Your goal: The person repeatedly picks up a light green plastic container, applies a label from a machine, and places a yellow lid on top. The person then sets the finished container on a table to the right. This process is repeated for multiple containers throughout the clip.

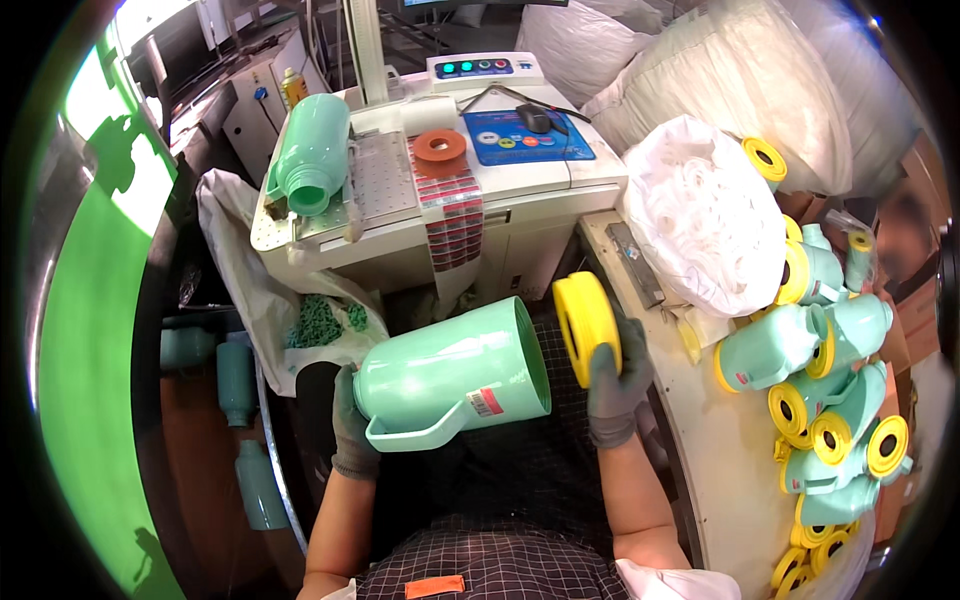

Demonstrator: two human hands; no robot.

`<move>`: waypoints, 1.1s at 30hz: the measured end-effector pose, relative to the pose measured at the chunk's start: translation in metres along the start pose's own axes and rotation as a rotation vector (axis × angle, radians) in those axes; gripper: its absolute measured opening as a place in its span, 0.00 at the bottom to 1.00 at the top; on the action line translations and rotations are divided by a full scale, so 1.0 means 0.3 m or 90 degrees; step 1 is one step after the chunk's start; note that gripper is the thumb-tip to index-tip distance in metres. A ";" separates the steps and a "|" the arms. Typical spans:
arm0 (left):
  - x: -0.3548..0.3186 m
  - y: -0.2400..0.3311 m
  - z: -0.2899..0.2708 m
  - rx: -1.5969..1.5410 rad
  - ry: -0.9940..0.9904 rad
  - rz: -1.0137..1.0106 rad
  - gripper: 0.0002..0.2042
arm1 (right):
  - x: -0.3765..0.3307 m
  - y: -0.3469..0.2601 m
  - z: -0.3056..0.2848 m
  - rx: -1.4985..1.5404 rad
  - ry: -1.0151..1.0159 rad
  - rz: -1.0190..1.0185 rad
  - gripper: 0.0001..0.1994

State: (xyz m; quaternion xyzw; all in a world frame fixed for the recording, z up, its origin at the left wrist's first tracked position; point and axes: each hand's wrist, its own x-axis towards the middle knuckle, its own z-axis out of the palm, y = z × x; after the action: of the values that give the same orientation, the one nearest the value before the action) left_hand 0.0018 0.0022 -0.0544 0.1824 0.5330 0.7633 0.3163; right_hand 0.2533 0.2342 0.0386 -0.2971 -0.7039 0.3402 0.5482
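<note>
My gloved left hand (352,425) grips the narrow neck end of a mint-green plastic jug body (450,365), held sideways over my lap. Its wide round opening faces right, its handle hangs at the lower side, and a small red-and-white label sits near the handle. In my gloved right hand (618,378) is a yellow ring-shaped base cap (588,330), tilted on edge just right of that opening. Cap and jug are apart. The fingers of my left hand are partly hidden behind the neck.
Another green jug body (312,155) lies on the white machine table ahead, by a label roll (440,152) and a mouse (534,118). On the right bench stand a bag of white rings (705,220) and several green jugs with yellow bases (770,348). Green bodies (260,485) lie at left.
</note>
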 end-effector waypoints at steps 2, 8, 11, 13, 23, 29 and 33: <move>0.012 -0.014 0.027 -0.246 0.026 -0.110 0.20 | -0.015 -0.046 0.044 0.054 -0.080 -0.056 0.32; -0.015 0.048 0.079 -0.060 -0.096 -0.037 0.22 | -0.031 -0.051 0.008 0.003 -0.121 -0.261 0.32; -0.027 0.047 0.085 -0.160 -0.051 -0.058 0.21 | -0.074 -0.047 -0.006 0.032 -0.126 -0.201 0.31; -0.014 -0.011 0.021 -0.269 -0.027 -0.062 0.20 | -0.097 -0.058 0.000 0.069 -0.098 -0.134 0.30; -0.033 0.204 0.214 0.374 0.055 0.418 0.22 | -0.163 0.091 0.048 0.368 -0.013 0.360 0.20; -0.018 0.382 0.410 0.450 -0.297 0.802 0.46 | -0.085 0.058 -0.182 0.433 -0.089 0.380 0.29; 0.011 0.295 0.468 0.263 -0.316 0.596 0.52 | 0.031 0.167 -0.304 0.846 0.056 0.396 0.31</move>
State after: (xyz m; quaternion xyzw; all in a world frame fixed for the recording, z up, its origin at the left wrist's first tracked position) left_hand 0.0604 0.0821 0.0789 0.6311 0.4433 0.6363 0.0180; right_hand 0.3423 0.2852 0.0189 -0.1014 -0.2096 0.8229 0.5182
